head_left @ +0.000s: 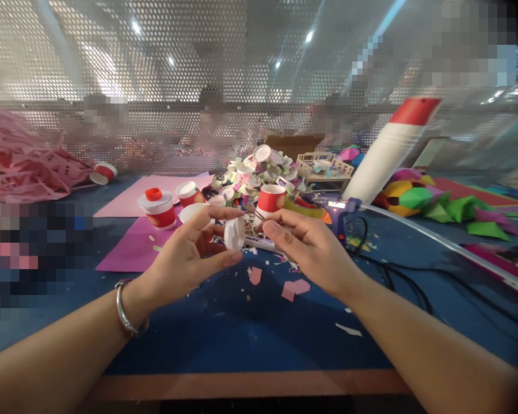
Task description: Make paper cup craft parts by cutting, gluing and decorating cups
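The left hand (190, 253) pinches a white disc (234, 233) between thumb and fingers, held on edge above the counter (242, 328), its flat face turned right. The right hand (304, 244) sits just beside it, fingers loosely curled, holding nothing visible.

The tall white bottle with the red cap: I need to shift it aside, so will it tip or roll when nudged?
The white bottle looks tall and narrow and already stands tilted, so a nudge near its red cap would probably topple it. Its round body suggests it would then roll across the blue table. It looks like plastic, so probably stiff rather than fragile.
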Action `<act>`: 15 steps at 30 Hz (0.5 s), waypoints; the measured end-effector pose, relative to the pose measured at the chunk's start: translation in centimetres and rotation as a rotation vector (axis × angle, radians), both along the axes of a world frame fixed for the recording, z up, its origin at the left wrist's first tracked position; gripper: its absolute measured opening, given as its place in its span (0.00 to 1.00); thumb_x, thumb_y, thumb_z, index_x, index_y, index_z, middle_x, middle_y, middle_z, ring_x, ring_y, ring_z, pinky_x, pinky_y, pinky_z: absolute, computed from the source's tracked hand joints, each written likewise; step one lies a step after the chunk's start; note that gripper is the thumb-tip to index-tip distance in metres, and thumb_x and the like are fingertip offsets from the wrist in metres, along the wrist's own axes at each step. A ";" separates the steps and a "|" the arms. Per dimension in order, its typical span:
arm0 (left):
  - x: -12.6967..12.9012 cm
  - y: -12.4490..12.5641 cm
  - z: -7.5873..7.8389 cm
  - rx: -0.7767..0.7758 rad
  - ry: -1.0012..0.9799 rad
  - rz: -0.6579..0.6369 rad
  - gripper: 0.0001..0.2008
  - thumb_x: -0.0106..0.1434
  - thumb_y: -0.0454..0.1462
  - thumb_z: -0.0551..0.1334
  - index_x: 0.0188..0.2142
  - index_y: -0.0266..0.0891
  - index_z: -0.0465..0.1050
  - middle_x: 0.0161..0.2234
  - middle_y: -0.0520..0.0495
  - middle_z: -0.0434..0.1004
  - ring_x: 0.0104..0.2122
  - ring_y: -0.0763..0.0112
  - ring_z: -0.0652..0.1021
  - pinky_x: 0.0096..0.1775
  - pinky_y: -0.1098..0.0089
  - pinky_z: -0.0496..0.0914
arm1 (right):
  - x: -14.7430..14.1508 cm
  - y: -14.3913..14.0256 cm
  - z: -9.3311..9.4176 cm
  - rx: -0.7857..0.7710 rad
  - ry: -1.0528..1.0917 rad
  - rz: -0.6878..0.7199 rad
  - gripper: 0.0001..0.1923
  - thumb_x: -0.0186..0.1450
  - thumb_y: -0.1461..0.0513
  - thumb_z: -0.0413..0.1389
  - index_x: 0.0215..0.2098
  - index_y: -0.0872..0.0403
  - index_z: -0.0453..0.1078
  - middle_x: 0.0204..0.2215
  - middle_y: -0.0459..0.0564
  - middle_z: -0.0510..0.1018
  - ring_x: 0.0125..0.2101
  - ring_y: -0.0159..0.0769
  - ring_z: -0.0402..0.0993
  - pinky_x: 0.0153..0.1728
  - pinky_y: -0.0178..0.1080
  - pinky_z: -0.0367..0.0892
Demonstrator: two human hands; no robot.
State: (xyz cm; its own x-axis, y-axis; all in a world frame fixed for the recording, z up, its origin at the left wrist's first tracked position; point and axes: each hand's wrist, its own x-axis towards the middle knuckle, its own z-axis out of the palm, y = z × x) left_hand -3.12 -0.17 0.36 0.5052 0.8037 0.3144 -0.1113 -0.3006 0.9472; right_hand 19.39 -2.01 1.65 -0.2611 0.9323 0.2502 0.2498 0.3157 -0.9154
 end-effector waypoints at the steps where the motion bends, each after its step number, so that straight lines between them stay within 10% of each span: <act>1: 0.0 0.0 0.0 0.012 0.004 0.010 0.24 0.61 0.33 0.71 0.55 0.41 0.67 0.44 0.47 0.76 0.43 0.69 0.77 0.44 0.72 0.75 | 0.0 0.1 0.0 0.004 -0.022 -0.007 0.20 0.69 0.45 0.56 0.41 0.54 0.73 0.20 0.39 0.64 0.19 0.26 0.54 0.21 0.35 0.52; 15: -0.8 0.5 -0.1 0.136 0.131 0.034 0.26 0.63 0.34 0.69 0.60 0.43 0.67 0.51 0.43 0.76 0.49 0.64 0.78 0.49 0.67 0.74 | 0.2 0.5 0.1 -0.023 -0.191 0.020 0.17 0.67 0.49 0.60 0.37 0.55 0.73 0.28 0.45 0.73 0.26 0.31 0.65 0.27 0.36 0.59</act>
State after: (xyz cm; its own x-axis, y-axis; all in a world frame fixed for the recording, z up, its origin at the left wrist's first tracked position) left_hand -3.91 0.37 0.22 0.5223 0.7756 0.3545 0.0226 -0.4281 0.9034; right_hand 19.64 -1.48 1.74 -0.3207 0.9312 0.1732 0.4135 0.3021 -0.8589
